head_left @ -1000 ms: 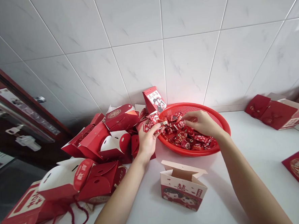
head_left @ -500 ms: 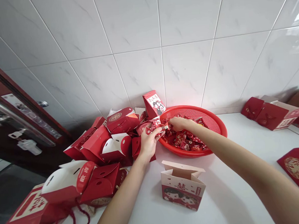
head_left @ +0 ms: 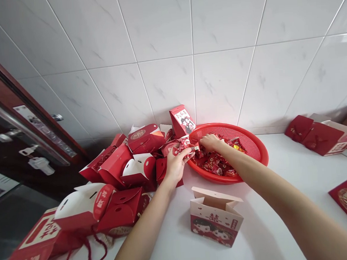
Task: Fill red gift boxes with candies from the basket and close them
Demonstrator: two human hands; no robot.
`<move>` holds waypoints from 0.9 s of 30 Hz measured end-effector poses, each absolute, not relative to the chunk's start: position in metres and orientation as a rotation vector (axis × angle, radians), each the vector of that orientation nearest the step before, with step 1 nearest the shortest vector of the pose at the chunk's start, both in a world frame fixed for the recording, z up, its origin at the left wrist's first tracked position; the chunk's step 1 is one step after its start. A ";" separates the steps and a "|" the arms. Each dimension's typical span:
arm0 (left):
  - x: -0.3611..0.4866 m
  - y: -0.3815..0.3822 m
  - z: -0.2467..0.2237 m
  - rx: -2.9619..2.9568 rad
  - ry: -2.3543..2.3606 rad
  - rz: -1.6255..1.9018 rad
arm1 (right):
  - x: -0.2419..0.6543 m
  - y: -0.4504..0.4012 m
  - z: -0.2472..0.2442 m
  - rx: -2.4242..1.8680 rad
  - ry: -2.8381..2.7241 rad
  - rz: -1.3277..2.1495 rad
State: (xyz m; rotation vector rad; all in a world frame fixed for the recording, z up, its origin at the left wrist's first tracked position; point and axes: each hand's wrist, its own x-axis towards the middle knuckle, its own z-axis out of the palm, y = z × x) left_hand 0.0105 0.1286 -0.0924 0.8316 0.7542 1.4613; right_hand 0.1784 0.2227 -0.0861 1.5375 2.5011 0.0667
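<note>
My left hand (head_left: pixel 177 164) is closed around several red wrapped candies (head_left: pixel 186 145), held beside the left rim of a red plastic basket (head_left: pixel 261 150). Inside that basket, my right hand (head_left: pixel 211 142) reaches among more red wrapped candies (head_left: pixel 218 164). Its fingers are curled downward and the tips are hidden, so what they grip cannot be made out. In front of the basket a white and red paper gift box (head_left: pixel 216 217) stands upright with its top open, apart from both hands.
Several red gift boxes (head_left: pixel 113 165) are heaped on the left, some with cords. One box (head_left: pixel 183 121) leans at the tiled wall. More boxes (head_left: pixel 323 136) lie at the right on the white counter (head_left: pixel 267 214). A dark door (head_left: pixel 30 154) with keys stands at far left.
The view has shifted slightly, moving everything a little right in the picture. My right hand's fingers look more curled among the candies, and a gold wrapper shows more clearly. My left hand keeps its hold.
</note>
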 end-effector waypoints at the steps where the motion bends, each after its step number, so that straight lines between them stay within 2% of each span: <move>1: 0.010 0.129 -0.092 0.832 0.756 1.461 | 0.181 0.224 -0.084 1.566 2.512 0.026; 11: 0.010 0.130 -0.095 0.811 0.758 1.462 | 0.226 0.227 -0.059 1.877 2.663 -0.443; 20: 0.010 0.130 -0.095 0.820 0.769 1.471 | 0.248 0.231 -0.060 2.409 2.300 -0.401; 27: 0.010 0.130 -0.095 0.822 0.771 1.465 | 0.264 0.225 -0.077 2.489 2.417 -0.620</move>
